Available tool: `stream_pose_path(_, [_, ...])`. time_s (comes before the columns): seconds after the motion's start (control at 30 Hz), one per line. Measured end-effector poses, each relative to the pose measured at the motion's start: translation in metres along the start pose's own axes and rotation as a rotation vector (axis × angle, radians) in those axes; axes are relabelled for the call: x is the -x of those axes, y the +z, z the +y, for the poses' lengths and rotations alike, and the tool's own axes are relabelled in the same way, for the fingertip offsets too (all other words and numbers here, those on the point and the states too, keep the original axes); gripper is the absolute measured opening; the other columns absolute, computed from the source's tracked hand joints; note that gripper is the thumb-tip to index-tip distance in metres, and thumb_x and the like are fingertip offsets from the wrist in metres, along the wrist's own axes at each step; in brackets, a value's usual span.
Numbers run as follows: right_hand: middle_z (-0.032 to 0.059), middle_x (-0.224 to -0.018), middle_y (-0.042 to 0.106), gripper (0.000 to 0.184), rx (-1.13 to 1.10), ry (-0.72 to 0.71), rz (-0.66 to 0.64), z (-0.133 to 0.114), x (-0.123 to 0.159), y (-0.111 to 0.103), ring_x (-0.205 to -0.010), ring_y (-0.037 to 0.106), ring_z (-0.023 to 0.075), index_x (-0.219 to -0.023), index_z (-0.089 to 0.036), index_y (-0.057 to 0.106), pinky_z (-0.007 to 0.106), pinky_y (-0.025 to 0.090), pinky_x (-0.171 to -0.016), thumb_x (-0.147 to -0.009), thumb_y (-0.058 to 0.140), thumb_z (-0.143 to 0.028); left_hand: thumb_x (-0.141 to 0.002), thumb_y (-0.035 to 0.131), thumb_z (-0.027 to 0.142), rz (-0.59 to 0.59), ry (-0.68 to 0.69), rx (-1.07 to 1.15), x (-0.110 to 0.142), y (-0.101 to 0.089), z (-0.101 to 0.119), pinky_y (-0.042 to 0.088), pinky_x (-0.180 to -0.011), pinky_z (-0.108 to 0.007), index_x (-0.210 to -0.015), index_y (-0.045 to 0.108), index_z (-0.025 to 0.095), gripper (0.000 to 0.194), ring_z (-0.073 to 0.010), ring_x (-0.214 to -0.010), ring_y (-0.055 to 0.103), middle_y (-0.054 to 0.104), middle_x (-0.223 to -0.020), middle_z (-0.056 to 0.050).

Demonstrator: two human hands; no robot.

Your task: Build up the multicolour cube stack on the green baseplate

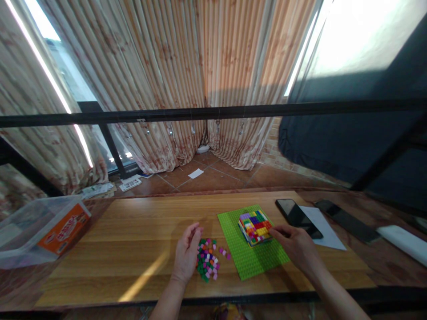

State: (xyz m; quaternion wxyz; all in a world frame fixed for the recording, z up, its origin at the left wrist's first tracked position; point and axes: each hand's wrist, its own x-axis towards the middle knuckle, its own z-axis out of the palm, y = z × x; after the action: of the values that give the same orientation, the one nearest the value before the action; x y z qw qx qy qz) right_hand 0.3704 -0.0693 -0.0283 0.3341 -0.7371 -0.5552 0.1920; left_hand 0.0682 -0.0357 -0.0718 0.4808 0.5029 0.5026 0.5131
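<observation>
A block built of many coloured toy bricks [256, 226] stands on a green studded baseplate [248, 264]. My right hand [295, 244] is at the block's right edge, thumb and forefinger pinched together. Whatever small piece may be between those fingertips is too small to make out. My left hand [188, 253] rests on its side against a heap of loose small bricks [208, 260], fingers loosely bent and apart from the thumb, with nothing seen in it. The heap is green, pink, purple, white and orange. A few pink and purple bricks [224, 253] lie between heap and baseplate.
A black phone [298, 218] lies on white paper [325, 231] right of the baseplate. Another dark phone-like slab [347, 220] and a white object [403, 242] lie farther right. A clear plastic bin [43, 231] with an orange label stands left of the wooden table [140, 231]. A dark bar [187, 114] crosses beyond.
</observation>
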Motion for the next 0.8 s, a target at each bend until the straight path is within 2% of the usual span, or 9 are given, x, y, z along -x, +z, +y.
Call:
stream_pose_path(0.13, [0.0042, -0.066, 0.071, 0.033, -0.088, 0.035, -0.014, 0.009, -0.004, 0.003, -0.063, 0.062, 0.0198, -0.071, -0.02, 0.073, 0.028, 0.04, -0.056, -0.072, 0.057, -0.048, -0.08, 0.058, 0.045, -0.004, 0.001, -0.003, 0.0, 0.0, 0.001, 0.045, -0.092, -0.035, -0.111, 0.059, 0.018, 0.041, -0.0217, -0.101, 0.062, 0.068, -0.106, -0.009])
stream_pose_path(0.27, [0.0055, -0.065, 0.071, 0.032, -0.29, 0.17, -0.019, 0.013, -0.007, 0.005, -0.058, 0.06, 0.0178, -0.071, -0.017, 0.073, 0.026, 0.04, -0.052, -0.063, 0.065, -0.047, -0.077, 0.06, 0.045, 0.004, -0.012, 0.008, 0.0, 0.001, 0.002, 0.046, -0.091, -0.034, -0.109, 0.06, 0.017, 0.042, -0.0221, -0.1, 0.063, 0.069, -0.104, -0.009])
stream_pose_path(0.37, [0.0049, -0.062, 0.07, 0.03, -0.342, 0.236, -0.03, 0.011, -0.008, 0.005, -0.056, 0.058, 0.0164, -0.069, -0.017, 0.073, 0.026, 0.039, -0.051, -0.059, 0.069, -0.046, -0.077, 0.061, 0.045, 0.011, -0.002, 0.011, 0.0, 0.001, 0.002, 0.045, -0.093, -0.034, -0.109, 0.06, 0.017, 0.042, -0.0218, -0.101, 0.062, 0.069, -0.105, -0.009])
stream_pose_path(0.63, [0.005, -0.059, 0.068, 0.029, -0.423, 0.215, 0.012, 0.0, -0.008, 0.004, -0.054, 0.057, 0.0155, -0.06, -0.017, 0.07, 0.026, 0.041, -0.051, -0.054, 0.071, -0.046, -0.075, 0.062, 0.046, 0.023, 0.006, -0.001, 0.001, 0.002, 0.006, 0.045, -0.093, -0.035, -0.107, 0.062, 0.017, 0.043, -0.0225, -0.101, 0.062, 0.069, -0.104, -0.009])
stream_pose_path(0.7, [0.0044, -0.056, 0.066, 0.034, -0.473, 0.235, 0.061, -0.003, -0.005, -0.004, -0.049, 0.054, 0.0142, -0.062, -0.016, 0.069, 0.025, 0.038, -0.046, -0.057, 0.07, -0.05, -0.076, 0.06, 0.047, 0.021, 0.012, 0.001, 0.001, 0.002, 0.007, 0.044, -0.093, -0.035, -0.108, 0.062, 0.017, 0.044, -0.0226, -0.101, 0.062, 0.069, -0.104, -0.009])
stream_pose_path(0.8, [0.0019, -0.05, 0.06, 0.037, -0.558, 0.245, 0.228, -0.013, 0.001, -0.015, -0.043, 0.048, 0.0118, -0.067, -0.015, 0.068, 0.024, 0.032, -0.041, -0.06, 0.07, -0.051, -0.078, 0.058, 0.047, 0.017, 0.03, -0.015, 0.002, 0.002, 0.006, 0.044, -0.093, -0.036, -0.109, 0.061, 0.017, 0.043, -0.0226, -0.101, 0.062, 0.069, -0.104, -0.008])
